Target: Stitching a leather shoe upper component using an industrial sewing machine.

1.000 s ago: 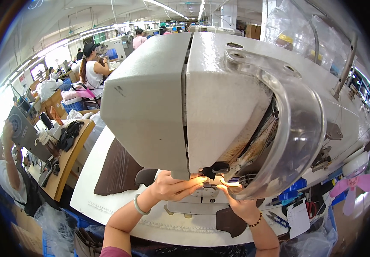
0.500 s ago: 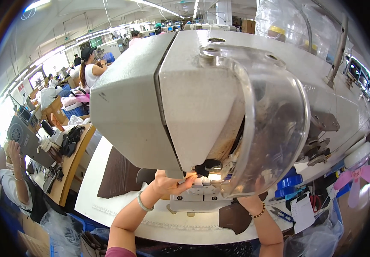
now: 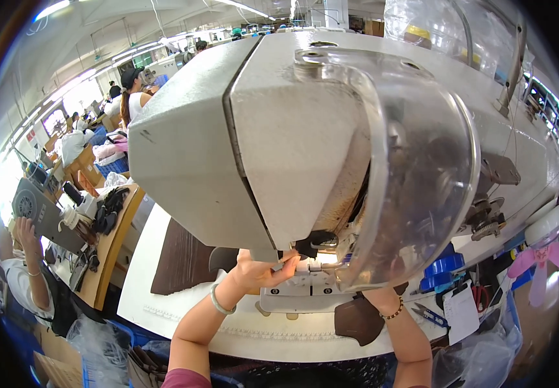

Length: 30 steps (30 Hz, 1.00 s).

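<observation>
A large light-grey sewing machine head (image 3: 305, 129) fills the middle, with a clear plastic guard (image 3: 428, 174) curving round its right side. Beneath it, close to the lit needle area, is my left hand (image 3: 260, 270), its thumb and fingers pinched together. Whatever sits between those fingertips is too small or hidden to make out. My right hand (image 3: 383, 299) reaches in under the guard's lower edge, and its fingers are hidden there. Beside that wrist lies a dark brown flat piece (image 3: 359, 321) on the white table (image 3: 260, 339). A stack of dark brown pieces (image 3: 179, 262) rests left of my left hand.
Right of my right wrist are blue thread snips (image 3: 431, 315), red-handled scissors (image 3: 480, 299), a white paper (image 3: 462, 315), a blue round holder (image 3: 441, 271) and a pink fan (image 3: 541, 258). A co-worker (image 3: 24, 278) sits at the left by a wooden-edged bench (image 3: 114, 252).
The machine looks slightly larger and shifted in view. My left hand stays pinched by the needle area. My right fingers, faintly visible through the guard before, are now hidden.
</observation>
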Tool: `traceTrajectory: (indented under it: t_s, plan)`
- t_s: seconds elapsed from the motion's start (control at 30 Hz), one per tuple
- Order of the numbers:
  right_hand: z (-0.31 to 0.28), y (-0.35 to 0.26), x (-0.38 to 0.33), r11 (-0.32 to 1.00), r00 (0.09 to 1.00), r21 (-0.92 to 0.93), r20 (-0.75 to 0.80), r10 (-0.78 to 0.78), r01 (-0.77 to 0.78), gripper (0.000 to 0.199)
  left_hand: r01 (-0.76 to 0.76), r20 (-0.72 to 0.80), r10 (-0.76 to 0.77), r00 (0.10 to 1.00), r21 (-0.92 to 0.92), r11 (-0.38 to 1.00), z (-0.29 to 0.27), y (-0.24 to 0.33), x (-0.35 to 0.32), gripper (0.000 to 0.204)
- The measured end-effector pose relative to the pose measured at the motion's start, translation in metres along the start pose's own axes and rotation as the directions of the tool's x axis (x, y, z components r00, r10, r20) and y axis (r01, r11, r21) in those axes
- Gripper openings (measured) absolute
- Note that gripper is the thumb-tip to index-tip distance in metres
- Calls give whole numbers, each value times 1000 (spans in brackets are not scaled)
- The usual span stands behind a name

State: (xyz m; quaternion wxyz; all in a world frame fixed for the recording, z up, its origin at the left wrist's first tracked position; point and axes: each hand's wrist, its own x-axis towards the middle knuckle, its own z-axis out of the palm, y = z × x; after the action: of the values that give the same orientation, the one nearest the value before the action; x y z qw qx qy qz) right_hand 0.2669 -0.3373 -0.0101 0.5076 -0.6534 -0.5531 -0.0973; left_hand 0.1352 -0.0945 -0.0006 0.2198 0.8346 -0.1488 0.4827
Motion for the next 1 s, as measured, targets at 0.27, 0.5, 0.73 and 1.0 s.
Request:
traceTrajectory:
  t_s: [0.27, 0.5, 0.73, 1.0]
  plan:
    - [21, 31, -18, 962, 976, 249, -154, 154, -113, 21, -44, 41, 40, 998, 111, 993, -4, 2, 0, 20]
    - [20, 5, 10, 803, 969, -565, -26, -247, 190, 5, -154, 109, 137, 985, 165, 974, -16, 25, 18, 22]
    - [9, -15, 12, 947, 987, -305, -92, -131, 97, 18, 177, -191, -188, 963, -71, 982, -35, 57, -6, 17]
    - [17, -6, 17, 989, 975, 139, -208, 75, -46, 13, 249, 469, -373, 801, -826, -506, -22, 12, 26, 35]
